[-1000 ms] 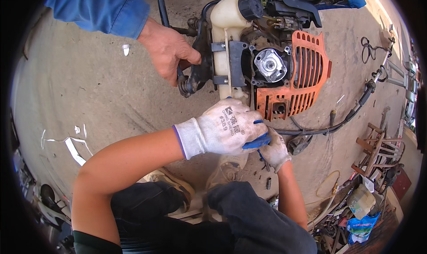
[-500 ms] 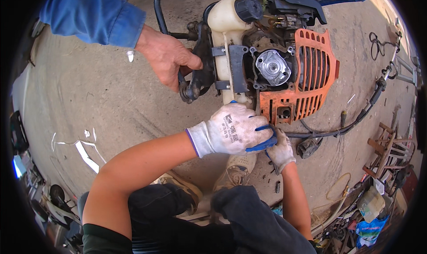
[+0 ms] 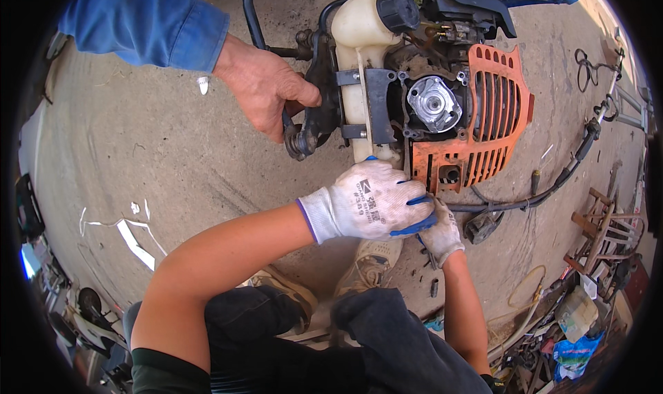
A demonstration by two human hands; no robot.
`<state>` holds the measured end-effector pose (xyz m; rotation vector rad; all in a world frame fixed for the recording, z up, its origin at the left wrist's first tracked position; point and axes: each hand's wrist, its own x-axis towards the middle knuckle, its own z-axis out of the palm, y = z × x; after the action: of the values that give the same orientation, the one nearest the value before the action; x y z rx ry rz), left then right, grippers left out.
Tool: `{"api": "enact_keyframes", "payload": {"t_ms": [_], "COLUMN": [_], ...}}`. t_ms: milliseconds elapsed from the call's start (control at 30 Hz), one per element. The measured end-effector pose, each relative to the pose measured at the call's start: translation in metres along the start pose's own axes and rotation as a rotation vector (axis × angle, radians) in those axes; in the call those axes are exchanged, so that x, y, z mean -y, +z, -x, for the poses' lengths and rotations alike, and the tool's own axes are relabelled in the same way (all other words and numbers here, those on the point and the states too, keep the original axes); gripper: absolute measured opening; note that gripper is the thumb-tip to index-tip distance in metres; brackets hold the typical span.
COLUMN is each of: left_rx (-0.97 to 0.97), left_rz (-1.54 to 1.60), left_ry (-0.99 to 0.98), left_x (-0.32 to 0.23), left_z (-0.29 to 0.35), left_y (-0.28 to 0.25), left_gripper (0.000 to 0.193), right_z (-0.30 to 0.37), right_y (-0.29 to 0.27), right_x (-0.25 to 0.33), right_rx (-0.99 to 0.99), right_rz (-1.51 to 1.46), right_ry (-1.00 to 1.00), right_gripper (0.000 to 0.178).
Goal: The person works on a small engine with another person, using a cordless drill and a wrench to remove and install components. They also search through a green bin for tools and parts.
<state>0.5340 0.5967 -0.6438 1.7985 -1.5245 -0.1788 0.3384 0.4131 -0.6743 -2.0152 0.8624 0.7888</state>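
Observation:
A small engine with an orange slotted cover [image 3: 498,156] and a whitish fuel tank [image 3: 356,31] stands in front of me. Its round silver hub [image 3: 434,104] is exposed beside the tank. My left hand [image 3: 380,199], in a white glove with blue palm, is closed against the engine's near lower edge. Close beside it, my right hand [image 3: 442,234], gloved too, has its fingers curled in under the cover's near corner. What either hand grips is hidden behind the gloves. A co-worker's bare hand [image 3: 266,90] holds the black bracket [image 3: 321,111] on the engine's left side.
A black tube and cable [image 3: 552,183] run off to the right over the concrete floor. A small dark cylindrical piece [image 3: 434,287] lies below my right hand. Farther right are a wooden chair frame [image 3: 608,232] and a heap of scrap with a blue bag [image 3: 574,356].
The engine has shifted slightly to the right in view, and both my hands have moved right with it. The co-worker's hand has moved a little right, still on the bracket.

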Motion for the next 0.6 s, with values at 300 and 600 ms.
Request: {"api": "enact_keyframes", "payload": {"t_ms": [300,600], "left_rx": [-0.027,-0.01], "left_rz": [-0.024,0.004], "left_ry": [0.019,0.019], "left_x": [0.0,0.001], "left_z": [0.001,-0.002], "left_y": [0.003,0.001], "left_gripper": [0.039,0.034], "right_z": [0.003,0.007], "right_y": [-0.003,-0.004], "right_x": [0.004,0.012], "right_rx": [-0.008,-0.024], "right_rz": [0.116,0.088], "right_ry": [-0.026,-0.003], "right_gripper": [0.059,0.059]}}
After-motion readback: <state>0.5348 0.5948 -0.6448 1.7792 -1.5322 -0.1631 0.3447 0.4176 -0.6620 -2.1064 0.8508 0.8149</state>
